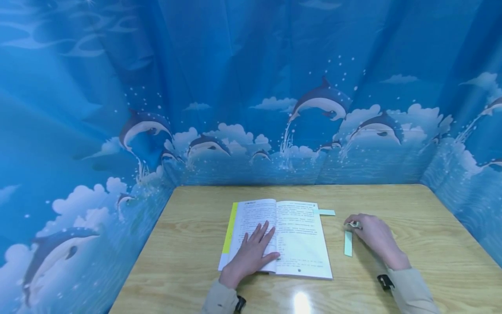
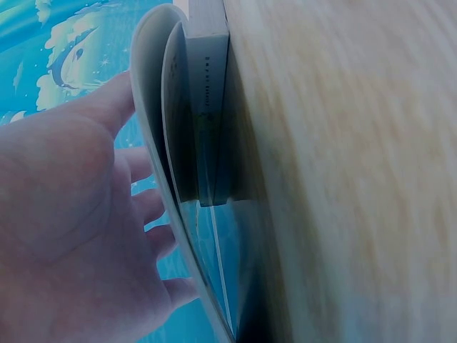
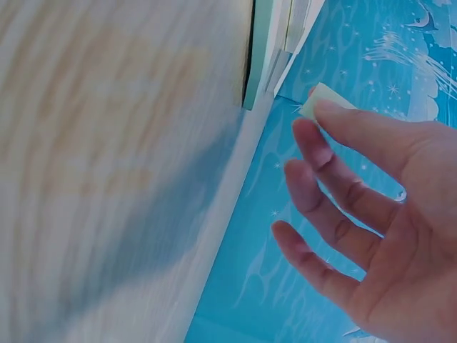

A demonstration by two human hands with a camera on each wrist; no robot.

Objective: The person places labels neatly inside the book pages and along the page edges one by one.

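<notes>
An open book (image 1: 300, 244) lies on the table, with printed text on both pages. My left hand (image 1: 254, 252) rests on its left page near the spine, fingers spread. In the left wrist view the same hand (image 2: 78, 214) lies along the curved pages (image 2: 153, 93). Off the book's right side, my right hand (image 1: 374, 233) pinches a small pale green sticky note (image 3: 327, 98) between thumb and forefinger, the other fingers loosely bent. Below that hand lies a narrow pale green sticky note pad (image 1: 348, 244). A pale green tab (image 1: 327, 212) sticks out from the right page's upper edge.
A yellow strip (image 1: 230, 227) shows along the book's left edge. The wooden table (image 1: 184, 244) carries the book and pad. Behind it and along the sides hangs a blue curtain (image 1: 243, 87) printed with dolphins and clouds.
</notes>
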